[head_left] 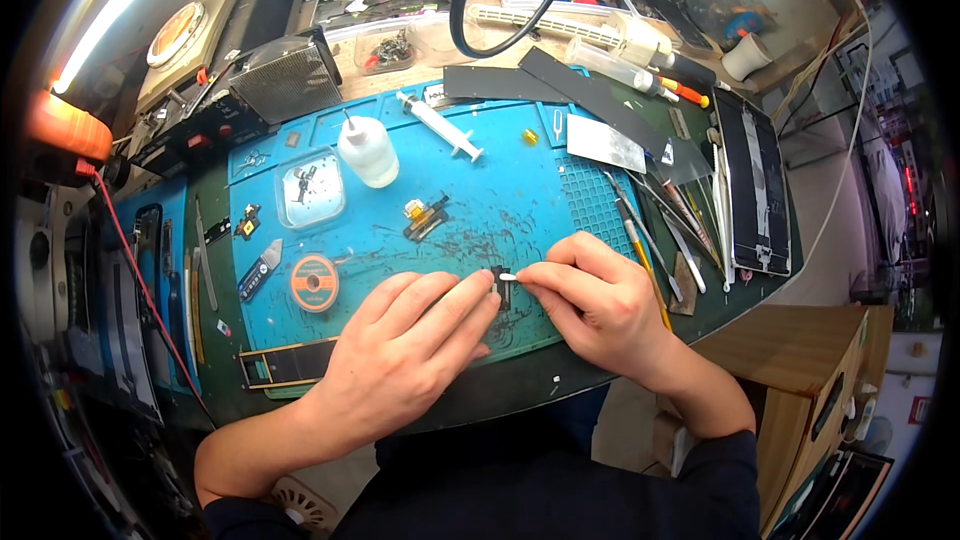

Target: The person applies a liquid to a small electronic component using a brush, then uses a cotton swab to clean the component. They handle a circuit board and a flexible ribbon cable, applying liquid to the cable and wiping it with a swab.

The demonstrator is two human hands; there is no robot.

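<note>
My right hand (592,292) pinches a cotton swab. Its white tip (508,277) rests on a small black part (503,292) lying on the blue work mat (420,258). From the left, my left hand (415,340) reaches over the mat with fingers nearly straight and together. Its fingertips hold the black part at its left side, and the thumb is mostly hidden below them. Beyond the hands lies a small black module (427,220) with an amber piece on it. A solder-wire spool (314,283) with an orange label sits left of my left hand.
A clear dispensing bottle (370,152), a syringe (440,126) and a clear dish (311,190) with small parts stand farther back. Tweezers and slim tools (655,240) lie at the right. A black cable loop (515,40) hangs overhead. A phone-like frame (290,363) lies near the front edge.
</note>
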